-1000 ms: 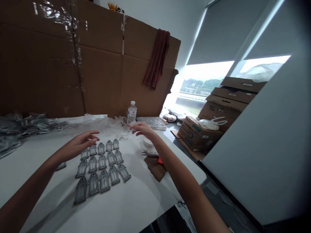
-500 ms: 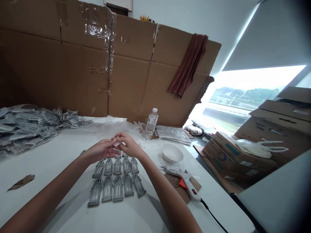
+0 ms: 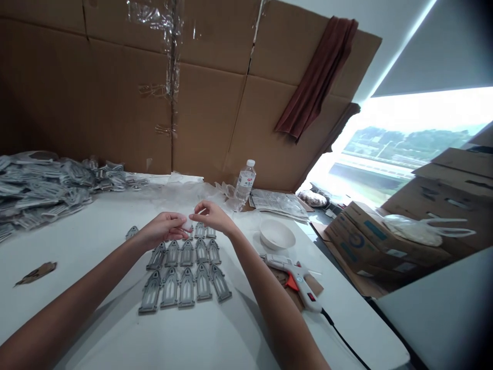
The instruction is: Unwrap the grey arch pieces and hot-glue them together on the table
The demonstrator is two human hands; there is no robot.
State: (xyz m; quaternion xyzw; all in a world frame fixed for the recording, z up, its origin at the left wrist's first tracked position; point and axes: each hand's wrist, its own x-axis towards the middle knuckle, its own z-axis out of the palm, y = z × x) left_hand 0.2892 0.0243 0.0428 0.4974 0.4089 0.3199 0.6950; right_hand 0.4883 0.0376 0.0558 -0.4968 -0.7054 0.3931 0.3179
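Observation:
My left hand (image 3: pixel 164 229) and my right hand (image 3: pixel 211 216) meet above the far end of the rows of grey arched window-shaped pieces (image 3: pixel 181 275). A small white piece (image 3: pixel 187 224) sits at my left fingertips. My right fingertips reach its edge, but I cannot tell whether they grip it. The arched pieces lie flat and close together in neat rows, and my hands hide part of the far row. One stray arched piece (image 3: pixel 131 233) lies just beyond my left wrist.
A white bowl (image 3: pixel 276 235) and a hot glue gun (image 3: pixel 296 281) on a cardboard scrap stand right of the pieces, its black cord (image 3: pixel 342 343) trailing off the table. A heap of grey pieces (image 3: pixel 50 192) lies far left. A water bottle (image 3: pixel 245 181) stands behind crumpled plastic. Stacked cardboard boxes (image 3: pixel 385 244) stand beyond the right edge.
Over the last second my hands came together from apart, meeting at the small white piece. They now sit slightly farther apart than half a second ago. The view has turned left.

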